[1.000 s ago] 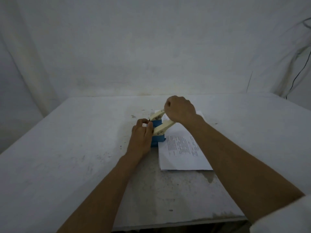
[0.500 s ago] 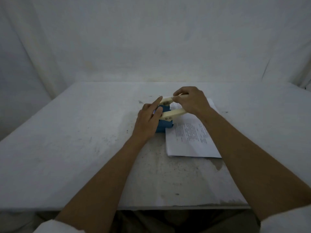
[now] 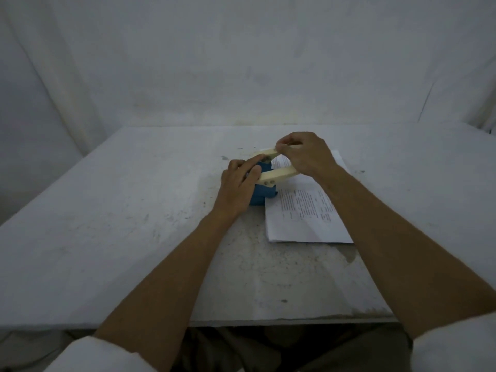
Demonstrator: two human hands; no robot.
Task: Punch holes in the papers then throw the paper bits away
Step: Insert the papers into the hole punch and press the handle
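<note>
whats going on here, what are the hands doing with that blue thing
A person is working a blue hole punch on a white table. The left hand steadies its base, while the right hand grips the raised cream lever. Printed papers lie flat with their edge at the punch.

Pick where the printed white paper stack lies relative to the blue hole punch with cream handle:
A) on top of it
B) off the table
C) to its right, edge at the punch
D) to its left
C: the printed white paper stack lies flat on the white table right of the blue hole punch with cream handle, its left edge at the punch base.
</note>
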